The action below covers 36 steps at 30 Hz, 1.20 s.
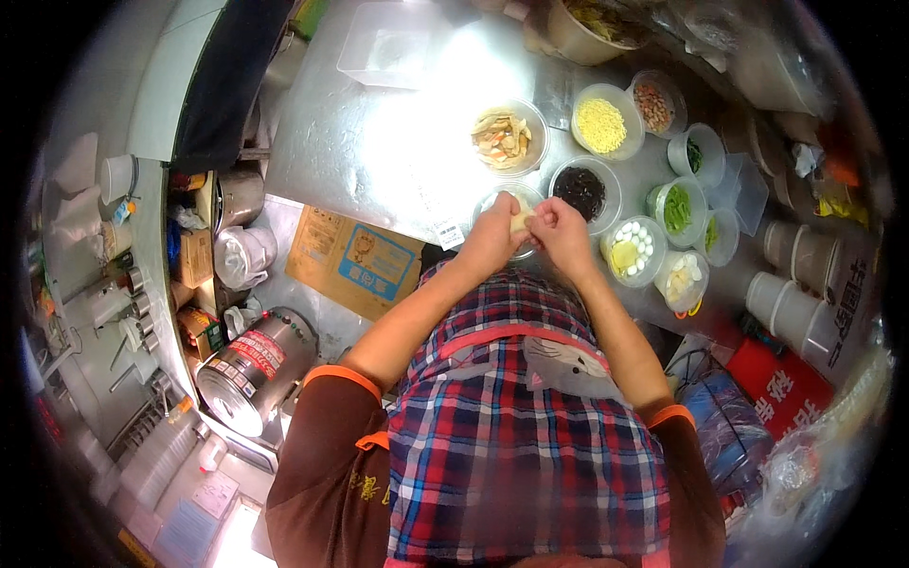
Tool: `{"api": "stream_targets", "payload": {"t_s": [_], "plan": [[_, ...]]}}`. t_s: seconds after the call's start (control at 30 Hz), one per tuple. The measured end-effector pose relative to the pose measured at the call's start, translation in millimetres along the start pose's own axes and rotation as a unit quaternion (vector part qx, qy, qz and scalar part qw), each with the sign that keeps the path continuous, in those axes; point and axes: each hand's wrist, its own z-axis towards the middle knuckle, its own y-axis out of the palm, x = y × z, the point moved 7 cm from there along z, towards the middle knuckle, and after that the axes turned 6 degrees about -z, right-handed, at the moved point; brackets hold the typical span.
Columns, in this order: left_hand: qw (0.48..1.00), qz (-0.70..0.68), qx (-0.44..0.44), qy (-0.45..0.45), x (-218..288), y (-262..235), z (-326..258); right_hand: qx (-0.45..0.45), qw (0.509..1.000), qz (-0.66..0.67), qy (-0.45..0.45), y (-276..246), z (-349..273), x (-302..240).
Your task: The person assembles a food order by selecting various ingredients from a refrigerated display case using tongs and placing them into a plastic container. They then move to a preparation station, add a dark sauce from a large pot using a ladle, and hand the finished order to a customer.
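Both hands meet over a round clear tub [482, 207] at the near edge of the steel table. A small pale yellow piece of food [520, 220] is pinched between them; its kind is too small to make out. My left hand [492, 232] grips it from the left, and my right hand [561, 232] has its fingertips on it from the right. Just beyond is a tub of pale, orange-edged strips [502, 139]. Right of my right hand sit a bowl of dark, glossy food [579, 193] and a bowl of small white eggs [632, 248].
Tubs of yellow grains [600, 125], peanuts [651, 108] and chopped greens [677, 209] line the right side. An empty clear box [393, 47] lies at the far left of the steel table [331, 142]. Flattened cardboard [352, 263] and a steel cooker [258, 364] are lower left.
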Motion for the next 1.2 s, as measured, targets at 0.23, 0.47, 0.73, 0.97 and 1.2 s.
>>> {"api": "stream_targets", "payload": {"t_s": [0.23,0.47,0.73,0.97,1.2], "plan": [[0.999,-0.021,-0.029,0.020,-4,5,-9,-0.087,0.978,0.186,0.038,8,-22,-17],[0.956,-0.232,0.006,-0.179,1,-21,-27,-0.012,0.994,0.099,0.047,-10,-34,2],[0.997,0.040,-0.018,0.061,-2,-17,-38,0.014,0.995,-0.097,0.005,-21,-45,-21],[0.977,0.190,0.059,0.084,27,-65,17,0.133,0.872,-0.393,-0.258,-17,9,-114],[0.831,0.543,-0.091,0.078,-15,-10,91,0.009,0.808,-0.570,-0.149,26,100,-72]]}}
